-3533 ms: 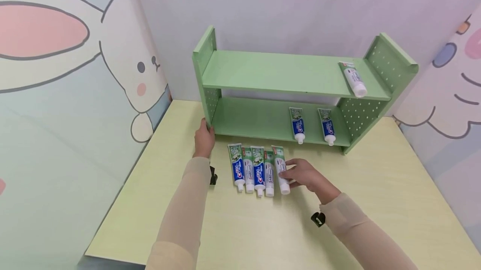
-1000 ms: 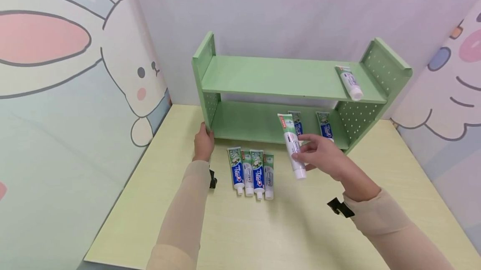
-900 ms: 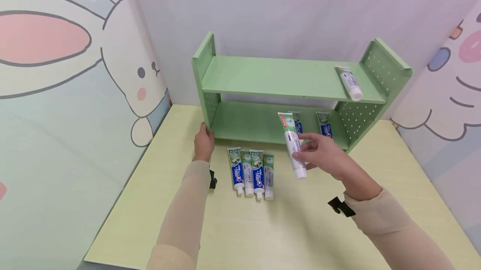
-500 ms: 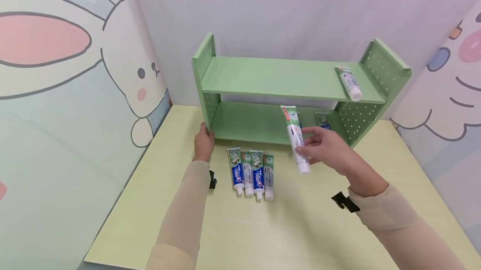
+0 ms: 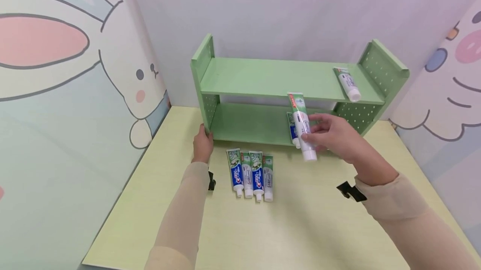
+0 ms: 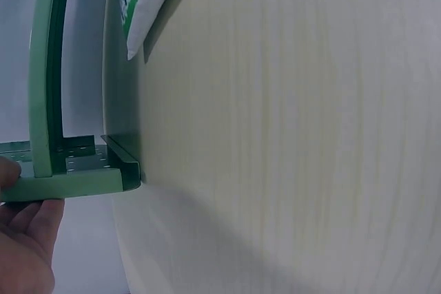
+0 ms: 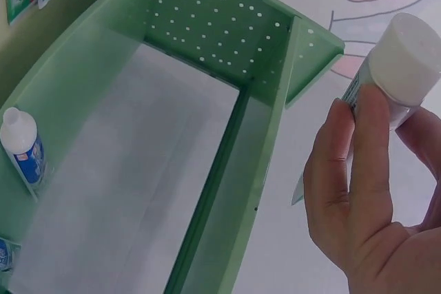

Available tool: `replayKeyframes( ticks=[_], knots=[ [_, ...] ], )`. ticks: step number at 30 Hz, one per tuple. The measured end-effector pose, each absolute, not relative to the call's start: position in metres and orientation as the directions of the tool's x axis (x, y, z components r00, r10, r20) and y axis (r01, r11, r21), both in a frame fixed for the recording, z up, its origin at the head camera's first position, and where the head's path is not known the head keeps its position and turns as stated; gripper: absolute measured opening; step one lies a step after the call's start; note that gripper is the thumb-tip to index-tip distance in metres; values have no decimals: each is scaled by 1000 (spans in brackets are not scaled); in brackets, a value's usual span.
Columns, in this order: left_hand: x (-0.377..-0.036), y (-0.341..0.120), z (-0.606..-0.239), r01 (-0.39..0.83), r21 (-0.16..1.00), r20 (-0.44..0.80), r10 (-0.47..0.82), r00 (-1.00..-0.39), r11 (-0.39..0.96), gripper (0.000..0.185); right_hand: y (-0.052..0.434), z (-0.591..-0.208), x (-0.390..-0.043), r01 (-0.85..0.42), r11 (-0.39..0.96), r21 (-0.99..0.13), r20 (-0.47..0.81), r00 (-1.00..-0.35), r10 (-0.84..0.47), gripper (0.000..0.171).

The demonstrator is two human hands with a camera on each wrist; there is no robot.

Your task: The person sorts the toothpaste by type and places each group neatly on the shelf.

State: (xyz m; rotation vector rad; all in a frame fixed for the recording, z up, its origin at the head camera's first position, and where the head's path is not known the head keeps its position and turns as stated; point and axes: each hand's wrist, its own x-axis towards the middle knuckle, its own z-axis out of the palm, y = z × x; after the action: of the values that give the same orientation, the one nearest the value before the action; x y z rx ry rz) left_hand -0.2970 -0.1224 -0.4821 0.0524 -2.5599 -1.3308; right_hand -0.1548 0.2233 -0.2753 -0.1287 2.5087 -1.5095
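On the left, I see my left hand (image 5: 203, 145) against the bottom front corner of the green shelf (image 5: 263, 78). Its fingers curl round that corner post, so I think it is there to keep the shelf from sliding. The left wrist view shows fingertips (image 6: 8, 170) touching the green edge there. Just to the right of that hand, four tubes (image 5: 249, 173) of toothpaste lie flat on the table (image 5: 300, 228). They sit side by side, touching, with the caps toward me, so each one is easy to pick up. Moving right, my right hand (image 5: 330, 136) pinches one toothpaste tube (image 5: 302, 126) near its cap end. The tube is up in the air, almost upright, with the cap down and the flat end up. It is in front of the shelf, at the front edge of the top board. Behind it one more tube (image 5: 292, 130) lies on the lower board. My hand hides much of that spot, so I cannot tell if more are there. Far right, a white tube (image 5: 347, 84) lies on the top board beside the side wall with little holes. The table is pale yellow wood. Around it stand walls with big cartoon bunny pictures (image 5: 75, 53) on the left and right, and a plain pale wall behind.
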Motion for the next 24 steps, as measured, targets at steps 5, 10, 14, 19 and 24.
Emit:
replayKeyframes(
  ticks=[5,10,14,19,24],
  knots=[
    [-296,-122,-483,83,808,205,-147,-968,583,36,228,-268,-162,56,494,-868,-155,-974,-162,69],
    [-297,-121,-480,97,807,224,-149,-963,583,36,233,-260,-173,97,497,-863,-181,-976,-124,71],
    [-298,-121,-479,93,803,223,-151,-963,588,35,236,-255,-181,128,511,-850,-203,-975,-94,72],
    [-298,-120,-478,75,810,200,-155,-967,582,36,240,-251,-190,155,534,-831,-225,-972,-68,74],
    [-299,-121,-482,82,808,214,-161,-964,584,35,245,-246,-201,161,553,-818,-230,-972,-58,76]
  ],
)
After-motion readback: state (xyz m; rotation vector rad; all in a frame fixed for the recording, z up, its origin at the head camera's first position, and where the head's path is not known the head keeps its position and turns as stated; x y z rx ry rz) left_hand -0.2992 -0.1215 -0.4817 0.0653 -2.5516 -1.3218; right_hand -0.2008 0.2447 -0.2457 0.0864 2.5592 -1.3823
